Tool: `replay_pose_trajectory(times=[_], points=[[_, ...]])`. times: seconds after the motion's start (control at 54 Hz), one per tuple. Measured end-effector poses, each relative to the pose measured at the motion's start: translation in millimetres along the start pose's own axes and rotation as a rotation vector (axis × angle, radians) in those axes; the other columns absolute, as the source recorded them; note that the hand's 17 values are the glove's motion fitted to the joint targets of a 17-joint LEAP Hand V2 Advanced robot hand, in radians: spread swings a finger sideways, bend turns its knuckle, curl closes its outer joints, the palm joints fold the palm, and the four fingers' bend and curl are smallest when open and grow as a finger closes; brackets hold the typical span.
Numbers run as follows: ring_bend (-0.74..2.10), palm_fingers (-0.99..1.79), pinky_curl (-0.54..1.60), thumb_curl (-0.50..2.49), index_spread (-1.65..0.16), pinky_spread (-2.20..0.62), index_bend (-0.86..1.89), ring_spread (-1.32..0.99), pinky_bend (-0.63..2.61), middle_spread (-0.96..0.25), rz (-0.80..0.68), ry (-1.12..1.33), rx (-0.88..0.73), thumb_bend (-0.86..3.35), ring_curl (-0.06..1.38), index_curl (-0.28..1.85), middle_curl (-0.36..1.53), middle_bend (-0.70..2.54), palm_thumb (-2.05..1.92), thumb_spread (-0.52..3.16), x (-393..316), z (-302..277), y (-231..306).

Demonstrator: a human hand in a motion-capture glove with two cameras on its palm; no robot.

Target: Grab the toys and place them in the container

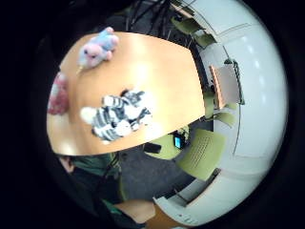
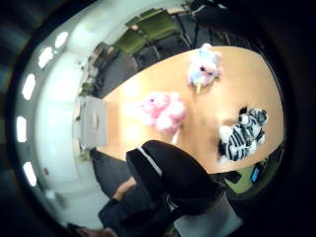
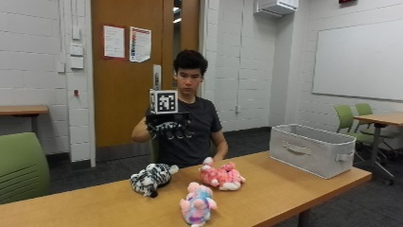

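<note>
Three plush toys lie on the wooden table (image 3: 283,189): a black-and-white zebra (image 3: 153,178), a pink one (image 3: 222,176) and a pink-and-blue unicorn (image 3: 197,204) nearest the front edge. My gloved right hand (image 3: 169,126) hangs at chest height above and slightly behind the zebra, fingers loosely pointing down and holding nothing. The palm views look down on the zebra (image 1: 121,116), the unicorn (image 1: 97,47) and the pink toy (image 2: 163,111). A grey fabric container (image 3: 311,149) stands at the table's right end, also seen as the container (image 2: 91,121).
The person's bare left hand (image 3: 217,160) rests at the table edge behind the pink toy. A green chair (image 3: 22,165) stands at the left. More green chairs (image 3: 353,118) and another table (image 3: 381,119) stand at the right.
</note>
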State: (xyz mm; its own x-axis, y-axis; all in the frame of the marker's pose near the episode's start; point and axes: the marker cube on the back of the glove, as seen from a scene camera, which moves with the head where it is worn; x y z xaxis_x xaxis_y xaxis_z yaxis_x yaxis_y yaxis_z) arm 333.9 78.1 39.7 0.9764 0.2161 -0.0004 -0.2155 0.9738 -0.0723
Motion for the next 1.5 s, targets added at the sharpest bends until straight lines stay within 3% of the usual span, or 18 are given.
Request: replay_pose_trajectory(times=[0.093,0.185,0.426,0.667,0.778,0.908,1.075,1.204,1.353,1.501], points=[[0.19,0.03,0.34,0.12,-0.35,0.0,0.19,-0.25,0.57,-0.19,0.091,-0.005,0.046,-0.09,0.22,0.37,0.34,0.18,-0.12,1.0,24,23,-9],[0.19,0.03,0.36,0.13,-0.36,0.02,0.17,-0.26,0.65,-0.19,0.0,-0.007,-0.05,-0.09,0.23,0.37,0.34,0.17,-0.11,0.98,46,46,-4],[0.2,-0.09,0.43,0.16,-0.37,0.04,0.12,-0.18,0.95,-0.18,0.075,0.007,-0.158,-0.09,0.25,0.32,0.3,0.12,-0.11,0.88,71,122,8],[0.22,-0.15,0.48,0.19,-0.36,0.02,0.09,-0.08,1.2,-0.1,0.062,0.062,-0.306,-0.08,0.27,0.27,0.24,0.09,-0.08,0.8,75,142,18],[0.35,-0.12,0.48,0.21,-0.35,-0.02,0.05,-0.05,1.28,-0.07,0.072,0.091,-0.285,-0.05,0.31,0.23,0.22,0.09,-0.05,0.81,72,145,30],[0.82,0.26,0.45,0.25,-0.36,-0.21,0.05,-0.15,1.32,-0.07,0.09,0.036,-0.198,0.03,0.41,0.16,0.21,0.17,0.12,0.96,73,144,34],[0.94,0.72,0.42,0.34,-0.39,-0.36,0.16,-0.3,1.26,-0.18,0.089,0.015,-0.142,0.18,0.47,0.19,0.29,0.35,0.38,1.18,68,140,25],[0.97,0.86,0.41,0.43,-0.39,-0.4,0.16,-0.38,1.22,-0.26,0.084,0.049,-0.12,0.23,0.48,0.2,0.34,0.43,0.55,1.08,62,106,16],[0.96,0.88,0.41,0.5,-0.39,-0.42,0.15,-0.42,1.18,-0.31,0.054,0.064,-0.004,0.19,0.49,0.21,0.39,0.47,0.59,0.98,33,-5,-6],[0.96,0.91,0.4,0.55,-0.39,-0.43,0.13,-0.44,1.15,-0.34,0.125,0.026,0.052,0.14,0.49,0.19,0.42,0.49,0.58,0.9,-21,-93,-5]])
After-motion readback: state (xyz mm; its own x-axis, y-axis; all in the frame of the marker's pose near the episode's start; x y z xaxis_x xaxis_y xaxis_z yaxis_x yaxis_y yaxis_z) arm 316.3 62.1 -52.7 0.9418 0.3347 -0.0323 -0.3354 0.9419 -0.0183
